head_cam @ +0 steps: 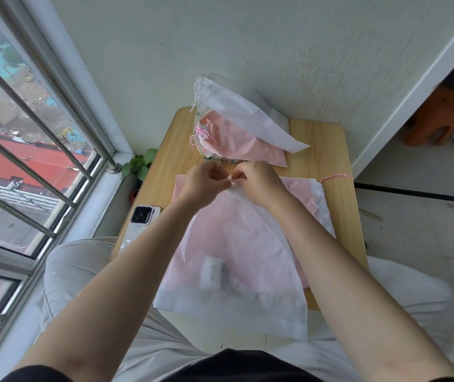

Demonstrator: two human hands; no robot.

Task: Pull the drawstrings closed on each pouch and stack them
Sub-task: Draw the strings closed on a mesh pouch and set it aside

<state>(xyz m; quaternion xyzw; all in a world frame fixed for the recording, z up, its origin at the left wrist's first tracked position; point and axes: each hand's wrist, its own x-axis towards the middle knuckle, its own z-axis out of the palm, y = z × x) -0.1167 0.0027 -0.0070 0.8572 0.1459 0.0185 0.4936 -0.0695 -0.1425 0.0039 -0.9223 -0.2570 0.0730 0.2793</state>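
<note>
A translucent white pouch (pixel 236 271) lies on the wooden table (pixel 327 150), its bottom hanging over the near edge and its neck gathered. My left hand (pixel 203 180) and my right hand (pixel 256 180) meet at that neck, each pinching the drawstring between thumb and fingers. Under it lie a flat pink pouch (pixel 297 188) and a white one (pixel 322 205), with a pink cord end (pixel 336 177) trailing right. At the far edge is a stack: a white closed pouch (pixel 242 111) on a pink closed pouch (pixel 236 139) with a tied pink string.
A phone (pixel 142 215) lies at the table's left edge. A small green plant (pixel 139 164) stands by the window sill on the left. The wall is close behind the table. An orange stool (pixel 437 117) stands on the floor at the right.
</note>
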